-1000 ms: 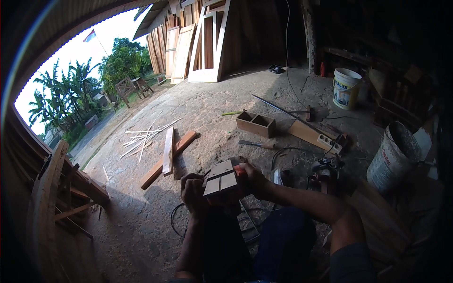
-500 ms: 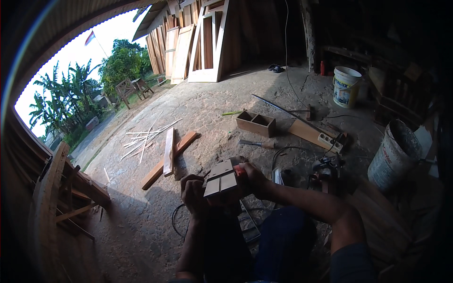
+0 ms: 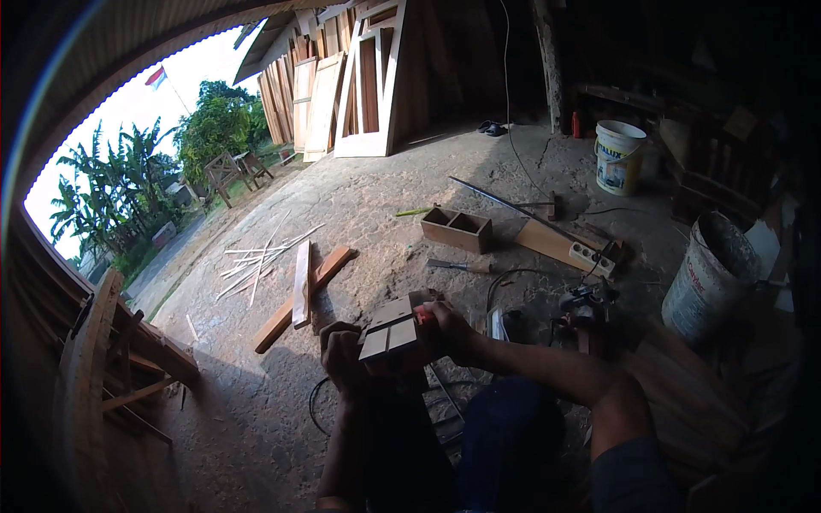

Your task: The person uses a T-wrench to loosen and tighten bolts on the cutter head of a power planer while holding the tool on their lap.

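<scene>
An electric hand planer, with a reddish body, is turned so that its flat pale sole faces up; a dark slot crosses the sole. It is held low in front of me, above my knees. My right hand wraps around the planer's right side, by the orange-red part. At the left edge of the sole, my left hand is closed with curled fingers against the planer. The left fingertips are in shadow, so small details between them are hidden. A dark cable loops on the ground beside my left forearm.
Ahead lie two crossed timber pieces, thin wood strips, a chisel-like tool and a two-compartment wooden box. To the right are a power strip, a dark power tool and buckets. A wooden bench stands left.
The whole view has shifted slightly, with most things a little further left in the picture. Both hands keep their places on the planer, with no clear change of grip.
</scene>
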